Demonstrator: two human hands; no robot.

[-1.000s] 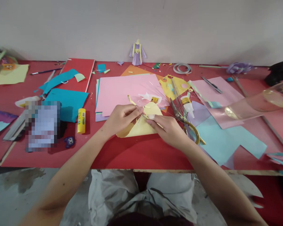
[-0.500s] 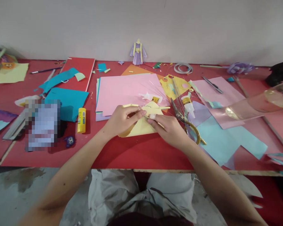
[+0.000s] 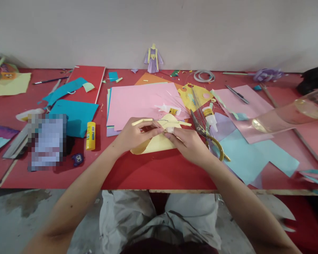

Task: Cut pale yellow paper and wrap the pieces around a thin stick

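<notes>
Over a pale yellow paper sheet, my two hands meet fingertip to fingertip. My left hand is closed in a pinch on a thin wire. Along its index finger lies a bent, pale yellow paper roll. My right hand, with white tape round one finger, pinches at the same spot beside the left thumb. A second slim yellow paper piece sticks out just beyond the right fingers. How the wire joins these pieces is partly hidden by the fingers.
Scissors and a glue bottle lie right of my hands, with loose wires. Behind are pink paper and another small bottle. A glue stick stands left. A paper doll leans at the wall.
The paper roll by my left hand has tilted, its left end lower and nearer me. Both hands stay pinched together at nearly the same place. The view has shifted slightly.
</notes>
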